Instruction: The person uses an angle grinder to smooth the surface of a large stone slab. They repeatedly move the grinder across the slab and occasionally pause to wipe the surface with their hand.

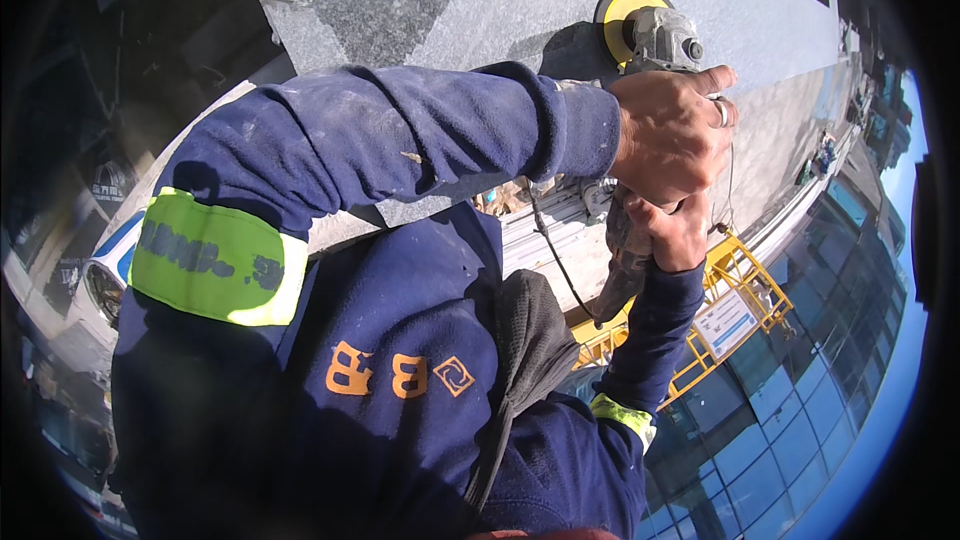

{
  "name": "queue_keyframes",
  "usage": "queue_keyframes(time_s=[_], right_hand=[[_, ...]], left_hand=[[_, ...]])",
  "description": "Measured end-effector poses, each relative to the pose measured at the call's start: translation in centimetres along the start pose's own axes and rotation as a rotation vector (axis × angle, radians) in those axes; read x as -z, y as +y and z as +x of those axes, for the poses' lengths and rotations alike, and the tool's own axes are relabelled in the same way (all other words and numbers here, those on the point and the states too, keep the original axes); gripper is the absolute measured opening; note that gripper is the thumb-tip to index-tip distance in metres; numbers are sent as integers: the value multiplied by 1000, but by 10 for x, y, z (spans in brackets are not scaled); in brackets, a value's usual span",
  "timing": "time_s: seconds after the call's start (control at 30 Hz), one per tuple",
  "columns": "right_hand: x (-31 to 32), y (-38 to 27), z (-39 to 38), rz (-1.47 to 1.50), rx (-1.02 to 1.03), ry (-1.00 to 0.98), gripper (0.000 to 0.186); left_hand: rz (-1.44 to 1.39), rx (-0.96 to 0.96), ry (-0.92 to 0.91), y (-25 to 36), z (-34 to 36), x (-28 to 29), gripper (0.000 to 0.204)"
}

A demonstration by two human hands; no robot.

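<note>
An angle grinder (662,38) with a yellow-faced round disc (625,10) is held between my two hands. Its disc stands against or just off a grey speckled panel (480,5) at the top; I cannot tell whether they touch. Near the grinder's head, my left hand (672,130) is closed around the tool, and a ring shows on one finger. Just below it, my right hand (672,230) grips the dusty body, whose rear end points down. A black cord (552,245) runs up from that end. My hands partly hide the tool's middle.
A yellow metal frame (690,340) with a white sign (725,323) lies beyond my right forearm. A glass-fronted building (790,410) fills the lower right. Pale ledges (545,250) run behind the tool. Dark grey cloth (535,330) hangs at my chest.
</note>
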State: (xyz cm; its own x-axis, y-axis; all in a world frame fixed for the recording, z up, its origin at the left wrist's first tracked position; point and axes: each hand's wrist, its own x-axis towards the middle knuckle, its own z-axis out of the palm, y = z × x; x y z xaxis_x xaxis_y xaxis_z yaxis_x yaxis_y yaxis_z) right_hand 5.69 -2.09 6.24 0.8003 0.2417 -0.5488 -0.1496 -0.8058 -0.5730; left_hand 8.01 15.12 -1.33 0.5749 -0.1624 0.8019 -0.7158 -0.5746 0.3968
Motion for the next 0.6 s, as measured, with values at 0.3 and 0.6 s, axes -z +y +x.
queue_keyframes(time_s=[0.3,0.6], right_hand=[[-3,2,-1,58,3,34,77],[-7,7,-5,105,4,5,76]], left_hand=[[-39,-8,1,1,0,-4,21],[-37,-38,-38,3,-3,5,21]])
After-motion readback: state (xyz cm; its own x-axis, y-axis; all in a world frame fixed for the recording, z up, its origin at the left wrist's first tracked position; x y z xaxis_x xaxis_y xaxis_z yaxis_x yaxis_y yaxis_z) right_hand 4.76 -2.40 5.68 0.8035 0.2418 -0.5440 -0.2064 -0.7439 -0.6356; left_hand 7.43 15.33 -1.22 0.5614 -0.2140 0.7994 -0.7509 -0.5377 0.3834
